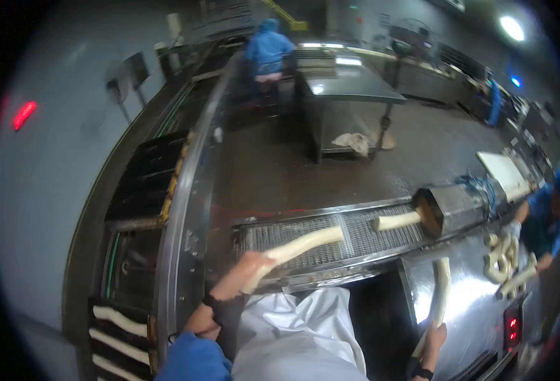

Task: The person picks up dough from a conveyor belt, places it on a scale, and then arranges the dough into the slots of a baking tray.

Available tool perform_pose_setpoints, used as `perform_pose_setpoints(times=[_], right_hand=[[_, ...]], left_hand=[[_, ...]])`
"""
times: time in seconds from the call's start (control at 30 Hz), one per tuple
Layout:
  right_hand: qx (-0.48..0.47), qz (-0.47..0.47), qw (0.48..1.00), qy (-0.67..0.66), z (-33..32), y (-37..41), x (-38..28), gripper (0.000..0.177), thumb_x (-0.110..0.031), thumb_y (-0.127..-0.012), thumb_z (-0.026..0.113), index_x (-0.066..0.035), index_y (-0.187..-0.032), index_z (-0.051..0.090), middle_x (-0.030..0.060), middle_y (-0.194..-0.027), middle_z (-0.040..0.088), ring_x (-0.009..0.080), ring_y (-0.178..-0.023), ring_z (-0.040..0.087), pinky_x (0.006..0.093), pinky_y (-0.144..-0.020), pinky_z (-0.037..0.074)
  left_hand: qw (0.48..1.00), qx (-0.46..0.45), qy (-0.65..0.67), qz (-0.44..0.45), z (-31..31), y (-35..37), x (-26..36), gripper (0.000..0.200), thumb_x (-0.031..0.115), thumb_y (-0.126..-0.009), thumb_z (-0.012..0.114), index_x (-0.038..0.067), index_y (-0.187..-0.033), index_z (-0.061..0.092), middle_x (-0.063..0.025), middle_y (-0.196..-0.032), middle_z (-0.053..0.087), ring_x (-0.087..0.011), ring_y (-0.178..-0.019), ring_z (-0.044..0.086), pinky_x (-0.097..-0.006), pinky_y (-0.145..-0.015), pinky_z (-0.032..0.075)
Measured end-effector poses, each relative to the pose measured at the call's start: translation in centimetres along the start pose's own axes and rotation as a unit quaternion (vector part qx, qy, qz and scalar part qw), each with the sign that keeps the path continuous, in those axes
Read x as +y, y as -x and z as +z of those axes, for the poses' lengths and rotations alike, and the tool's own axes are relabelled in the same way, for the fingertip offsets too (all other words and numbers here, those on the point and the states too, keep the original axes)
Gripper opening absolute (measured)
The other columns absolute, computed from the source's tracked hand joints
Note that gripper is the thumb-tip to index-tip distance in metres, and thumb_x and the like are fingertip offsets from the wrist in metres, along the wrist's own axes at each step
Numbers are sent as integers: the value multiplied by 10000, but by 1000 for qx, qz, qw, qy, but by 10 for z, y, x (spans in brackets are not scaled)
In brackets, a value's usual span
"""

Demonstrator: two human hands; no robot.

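dough rope (305, 242) end hidden inside left hand (245, 272).

Pale cream dough rope (305, 244) on silver mesh conveyor (381, 232), white apron (299, 336).

An industrial bakery: mesh conveyor (330, 238), dough extruder (451, 206), steel worktables (349, 82), blue-suited workers (267, 51).

Dim, fisheye-warped, dark corners, ceiling lamp (511, 27) glaring.
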State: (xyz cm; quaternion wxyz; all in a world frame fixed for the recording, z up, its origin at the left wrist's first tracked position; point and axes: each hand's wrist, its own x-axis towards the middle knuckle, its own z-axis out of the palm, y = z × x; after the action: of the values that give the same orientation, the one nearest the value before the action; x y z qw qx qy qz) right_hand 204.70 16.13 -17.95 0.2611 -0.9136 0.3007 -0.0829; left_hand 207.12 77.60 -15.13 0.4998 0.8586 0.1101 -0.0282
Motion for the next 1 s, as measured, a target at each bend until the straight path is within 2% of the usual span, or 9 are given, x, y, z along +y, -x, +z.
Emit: perform_pose_setpoints(times=[0.1, 0.17, 0.27, 0.37, 0.63, 0.8, 0.9, 0.93, 1.0], right_hand=[[-125, 51, 965, -223, 16, -24, 15, 461, -427, -863, 640, 23, -935, 570, 79, -746, 581, 214, -651, 572, 349, -595, 476], [-227, 130, 816, -516, 7, 3, -14, 451, -450, -869, 619, -15, -978, 574, 59, -729, 546, 190, -620, 538, 304, -573, 452], [-85, 160, 779, -600, 22, 36, -55, 441, -455, -891, 583, -42, -1041, 561, 35, -735, 521, 164, -600, 519, 278, -557, 438], [-128, 131, 820, -542, 28, 65, -99, 447, -453, -895, 576, -38, -1060, 551, 33, -741, 523, 157, -602, 520, 270, -553, 438], [-374, -108, 838, -382, 8, 107, -241, 467, -445, -906, 558, -27, -1111, 524, 26, -759, 526, 140, -605, 524, 249, -542, 439], [-465, -181, 725, -475, 18, 157, -370, 562, -384, -878, 537, 55, -1215, 439, 77, -702, 521, 133, -463, 495, 238, -374, 423], [-798, -209, 398, -401, 34, 186, -466, 740, -283, -728, 674, 141, -1254, 373, 232, -912, 611, 209, -512, 616, 286, -418, 553], [-796, -212, 396, -405, 37, 209, -489, 747, -271, -720, 675, 144, -1261, 370, 248, -925, 605, 217, -507, 618, 283, -414, 553], [-771, -223, 426, -418, 35, 270, -531, 829, -271, -700, 692, 135, -1328, 335, 270, -949, 602, 228, -520, 626, 280, -413, 554]], left_hand=[[790, 8, 598, -139, -37, 9, 55, 323, 325, -865, 635, 26, -986, 639, -66, -743, 637, -145, -673, 625, -252, -544, 481], [750, 139, 644, -58, -67, 12, 91, 315, 293, -873, 628, 33, -1049, 610, -63, -788, 630, -155, -689, 616, -265, -590, 504], [759, 291, 577, 79, -101, 26, 129, 344, 298, -889, 615, 20, -1087, 578, -82, -884, 625, -150, -751, 610, -273, -650, 508], [775, 382, 461, 205, -131, 42, 134, 341, 273, -934, 567, 10, -1147, 534, -79, -947, 616, -143, -787, 608, -275, -681, 507], [661, 535, 522, 60, -212, 49, -51, 355, 173, -881, 642, -71, -1101, 507, -122, -933, 607, -206, -802, 612, -352, -724, 486], [687, 616, 382, -58, -228, 34, -144, 814, 144, -865, 633, -22, -1463, 105, -240, -1249, 431, -292, -1063, 534, -424, -886, 493], [695, 672, 231, -111, -229, 19, -177, 869, 159, -857, 640, -73, -1462, 61, -312, -1419, 307, -344, -1237, 446, -385, -955, 466], [694, 695, 48, -182, -224, 15, -182, 874, 230, -869, 639, -101, -1448, 73, -341, -1430, 273, -391, -1310, 353, -395, -1046, 394], [695, 664, 157, -226, -226, 14, -166, 866, 351, -914, 565, -119, -1444, 67, -409, -1466, 66, -526, -1384, 65, -506, -1161, 77]])
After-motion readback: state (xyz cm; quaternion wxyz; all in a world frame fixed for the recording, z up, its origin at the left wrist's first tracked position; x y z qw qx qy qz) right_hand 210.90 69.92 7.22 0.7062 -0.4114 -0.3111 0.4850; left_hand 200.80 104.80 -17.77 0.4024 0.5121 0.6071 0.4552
